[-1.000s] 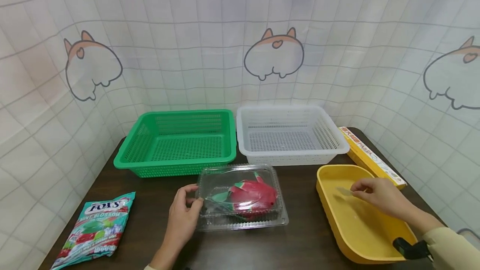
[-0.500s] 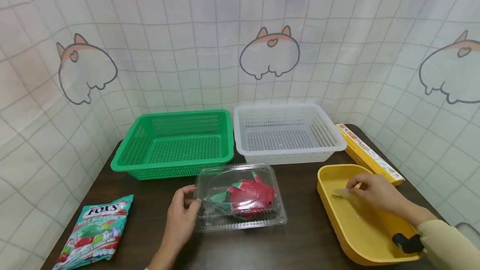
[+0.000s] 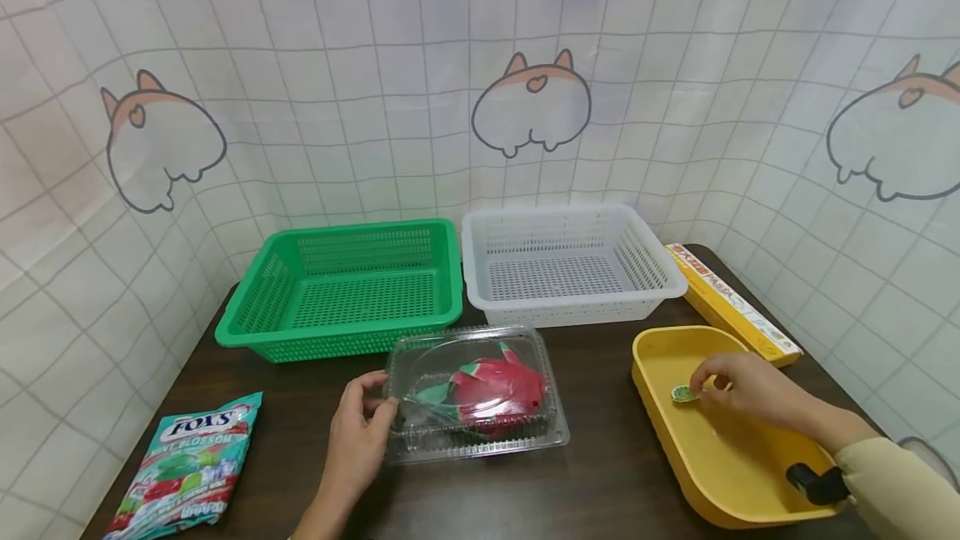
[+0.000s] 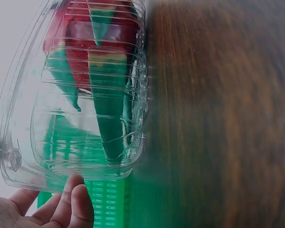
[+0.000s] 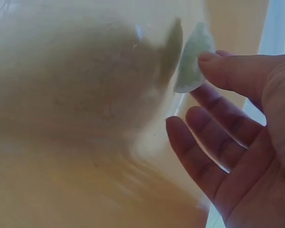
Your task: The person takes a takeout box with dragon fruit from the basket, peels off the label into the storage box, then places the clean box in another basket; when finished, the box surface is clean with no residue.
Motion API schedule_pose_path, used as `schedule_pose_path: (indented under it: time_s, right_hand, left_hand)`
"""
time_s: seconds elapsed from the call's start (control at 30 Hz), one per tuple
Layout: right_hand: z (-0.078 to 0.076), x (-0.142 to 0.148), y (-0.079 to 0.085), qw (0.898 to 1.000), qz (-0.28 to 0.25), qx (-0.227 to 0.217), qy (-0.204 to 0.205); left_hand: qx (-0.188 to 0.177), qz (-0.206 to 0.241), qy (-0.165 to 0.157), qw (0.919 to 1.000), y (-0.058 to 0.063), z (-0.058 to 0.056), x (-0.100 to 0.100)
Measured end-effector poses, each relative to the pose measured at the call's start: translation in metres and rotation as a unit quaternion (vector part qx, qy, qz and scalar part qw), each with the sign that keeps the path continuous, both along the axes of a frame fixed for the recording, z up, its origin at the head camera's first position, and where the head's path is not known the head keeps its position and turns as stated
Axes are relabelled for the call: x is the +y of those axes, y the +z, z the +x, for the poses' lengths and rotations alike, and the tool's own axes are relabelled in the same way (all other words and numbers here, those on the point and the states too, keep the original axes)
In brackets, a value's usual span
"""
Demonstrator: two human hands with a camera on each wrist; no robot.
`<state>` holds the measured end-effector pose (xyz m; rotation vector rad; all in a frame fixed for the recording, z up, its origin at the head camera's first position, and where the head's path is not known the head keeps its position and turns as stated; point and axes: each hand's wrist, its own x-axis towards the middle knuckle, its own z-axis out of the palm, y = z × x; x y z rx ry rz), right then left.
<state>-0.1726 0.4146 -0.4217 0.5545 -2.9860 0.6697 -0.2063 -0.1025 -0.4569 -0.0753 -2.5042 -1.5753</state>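
A clear plastic clamshell box (image 3: 420, 369) lies on the dark table, with a red and green dragon fruit (image 3: 498, 390) inside, seen through the lid. My left hand (image 3: 360, 427) holds the box at its left end; the left wrist view has the fingertips (image 4: 76, 183) right at the box's end wall. Over the yellow tray (image 3: 663, 440), my right hand (image 3: 750, 394) pinches a small flat green piece with a whitish rim (image 5: 194, 59) between thumb and index finger. The other fingers of that hand are loosely bent. Close beneath the piece is the tray's floor.
Behind the clamshell stand a green basket (image 3: 337, 338) and a white basket (image 3: 573, 311), side by side. A Fox's candy bag (image 3: 183, 465) lies at the left. Beyond the yellow tray is a long yellow pasta box (image 3: 735, 307). A grid-patterned curtain (image 3: 360, 123) encloses the table.
My right hand has turned the small piece, so its speckled green face now shows in the head view. My left hand stays at the clamshell box. The head view has shifted slightly.
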Motion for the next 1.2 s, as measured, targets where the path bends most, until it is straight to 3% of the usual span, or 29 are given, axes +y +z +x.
schedule_pose_path:
  time_s: [0.3,0.5,0.67,0.93,1.2]
  right_hand:
    - [0.005,-0.002,0.009,0.997,-0.017,-0.069,-0.038]
    - [0.011,-0.004,0.025,0.998,-0.003,-0.043,-0.044]
    - [0.021,-0.015,0.047,0.997,-0.050,-0.006,-0.054]
    - [0.033,-0.055,0.064,0.993,-0.109,0.033,0.021]
    - [0.046,-0.120,0.067,0.984,-0.141,0.083,0.068]
  left_hand:
    - [-0.017,-0.005,-0.005,0.9998,0.002,0.001,-0.001]
    - [-0.020,-0.002,-0.008,0.9998,0.002,0.000,-0.001]
    - [-0.018,-0.003,-0.006,0.9998,0.001,0.000,-0.001]
    - [-0.021,-0.008,-0.005,0.9997,0.002,0.000,0.000]
    - [-0.027,-0.006,-0.003,0.9996,0.002,0.001,0.000]
